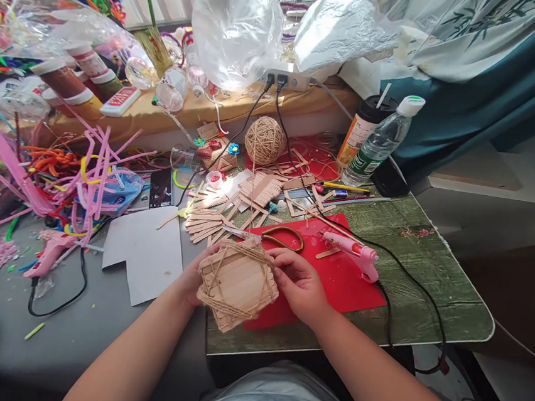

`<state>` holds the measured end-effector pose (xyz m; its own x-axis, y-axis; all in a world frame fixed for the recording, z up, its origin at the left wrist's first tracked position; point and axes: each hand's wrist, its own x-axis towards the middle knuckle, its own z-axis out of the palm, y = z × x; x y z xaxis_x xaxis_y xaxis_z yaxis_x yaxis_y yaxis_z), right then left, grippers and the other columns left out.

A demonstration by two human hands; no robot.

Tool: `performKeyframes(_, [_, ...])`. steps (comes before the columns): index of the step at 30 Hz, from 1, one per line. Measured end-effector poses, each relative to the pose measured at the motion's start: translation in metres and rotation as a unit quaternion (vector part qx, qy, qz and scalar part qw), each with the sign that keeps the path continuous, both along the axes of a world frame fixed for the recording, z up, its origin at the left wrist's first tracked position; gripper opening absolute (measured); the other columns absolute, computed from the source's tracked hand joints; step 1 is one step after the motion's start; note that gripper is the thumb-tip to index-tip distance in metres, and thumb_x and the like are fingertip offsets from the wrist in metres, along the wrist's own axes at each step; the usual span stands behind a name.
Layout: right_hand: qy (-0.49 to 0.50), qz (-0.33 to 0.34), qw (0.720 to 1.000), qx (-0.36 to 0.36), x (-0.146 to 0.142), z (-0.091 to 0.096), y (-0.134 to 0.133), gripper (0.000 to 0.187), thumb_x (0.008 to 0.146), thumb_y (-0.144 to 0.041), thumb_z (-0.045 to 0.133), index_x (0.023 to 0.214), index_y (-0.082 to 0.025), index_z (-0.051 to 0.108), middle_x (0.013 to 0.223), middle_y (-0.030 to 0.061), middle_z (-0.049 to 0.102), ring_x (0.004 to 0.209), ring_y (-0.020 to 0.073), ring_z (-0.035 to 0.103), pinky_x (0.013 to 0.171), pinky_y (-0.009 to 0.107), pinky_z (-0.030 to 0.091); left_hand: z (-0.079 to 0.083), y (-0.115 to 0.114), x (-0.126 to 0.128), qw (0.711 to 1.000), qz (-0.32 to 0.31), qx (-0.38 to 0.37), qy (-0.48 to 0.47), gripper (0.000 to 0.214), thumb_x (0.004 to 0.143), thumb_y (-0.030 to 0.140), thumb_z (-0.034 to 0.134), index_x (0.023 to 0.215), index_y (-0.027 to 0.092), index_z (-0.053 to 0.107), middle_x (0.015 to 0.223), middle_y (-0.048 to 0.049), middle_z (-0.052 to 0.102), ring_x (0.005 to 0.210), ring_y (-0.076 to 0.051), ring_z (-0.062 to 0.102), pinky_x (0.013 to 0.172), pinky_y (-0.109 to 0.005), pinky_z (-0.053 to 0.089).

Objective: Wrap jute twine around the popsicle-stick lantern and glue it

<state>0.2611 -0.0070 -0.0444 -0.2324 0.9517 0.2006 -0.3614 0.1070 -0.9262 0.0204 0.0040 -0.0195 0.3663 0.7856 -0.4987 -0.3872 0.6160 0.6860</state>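
A square panel of wooden craft sticks wrapped in twine (pixel 237 284) is held between both hands just above the table's near edge. My left hand (pixel 192 279) grips its left side, mostly hidden behind it. My right hand (pixel 300 284) pinches the right edge with curled fingers. Under the panel lies a red sheet (pixel 336 276). Scissors with brown handles (pixel 277 237) rest just beyond the panel. A pink glue gun (pixel 353 251) lies to the right of my right hand, its black cord running off the table.
Loose craft sticks (pixel 221 212) and a twine ball (pixel 264 140) sit behind. Pink pipe cleaners (pixel 85 170) and a second pink glue gun (pixel 49 252) clutter the left. White paper (pixel 146 252) lies left of the panel. A water bottle (pixel 381 142) and cup (pixel 362 127) stand far right.
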Motion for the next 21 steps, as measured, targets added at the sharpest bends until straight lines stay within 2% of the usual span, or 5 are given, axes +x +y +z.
performKeyframes(4, [0.011, -0.03, 0.999, -0.018, 0.0, 0.001, 0.002, 0.017, 0.1, -0.041, 0.075, 0.094, -0.026, 0.07, 0.111, 0.0074, 0.074, 0.107, 0.0233, 0.071, 0.098, 0.04, 0.057, 0.001, 0.009, 0.006, 0.991, 0.062, 0.057, 0.1, 0.045, 0.082, 0.053, 0.084, 0.107, 0.016, 0.074, 0.107, -0.014, 0.079, 0.097, -0.03, 0.077, 0.088, -0.042, 0.062])
performKeyframes(8, [0.006, -0.042, 0.999, -0.001, 0.002, -0.001, 0.001, 0.012, 0.1, -0.036, 0.074, 0.095, -0.026, 0.071, 0.109, 0.0067, 0.072, 0.106, 0.0227, 0.069, 0.098, 0.038, 0.055, -0.001, 0.013, 0.002, 0.963, 0.155, 0.124, 0.184, 0.045, 0.076, 0.052, 0.091, 0.093, 0.019, 0.065, 0.084, 0.0003, 0.069, 0.072, -0.014, 0.065, 0.068, -0.025, 0.051])
performKeyframes(11, [-0.023, -0.059, 0.998, -0.002, 0.002, -0.007, -0.002, 0.01, 0.1, -0.034, 0.073, 0.095, -0.026, 0.07, 0.111, 0.0069, 0.069, 0.108, 0.0229, 0.068, 0.097, 0.038, 0.055, -0.002, 0.013, 0.0, 0.936, 0.193, 0.164, 0.244, 0.05, 0.074, 0.054, 0.093, 0.094, 0.021, 0.061, 0.081, 0.0039, 0.064, 0.069, -0.011, 0.059, 0.064, -0.021, 0.045])
performKeyframes(17, [-0.071, -0.063, 0.995, 0.001, 0.005, -0.012, -0.003, 0.008, 0.1, -0.028, 0.07, 0.093, -0.025, 0.068, 0.109, 0.0067, 0.068, 0.106, 0.0222, 0.068, 0.096, 0.037, 0.055, 0.0, 0.01, -0.004, 0.92, 0.16, 0.176, 0.313, 0.049, 0.09, 0.069, 0.071, 0.094, 0.02, 0.066, 0.084, 0.001, 0.064, 0.066, -0.012, 0.053, 0.059, -0.023, 0.041])
performKeyframes(21, [-0.101, -0.066, 0.993, 0.005, 0.008, -0.007, -0.007, 0.006, 0.1, -0.024, 0.068, 0.094, -0.025, 0.068, 0.109, 0.0073, 0.068, 0.106, 0.0223, 0.068, 0.093, 0.036, 0.057, 0.003, 0.007, -0.012, 0.909, 0.145, 0.188, 0.342, 0.065, 0.094, 0.082, 0.049, 0.107, 0.02, 0.067, 0.095, -0.0056, 0.071, 0.08, -0.019, 0.066, 0.07, -0.029, 0.053])
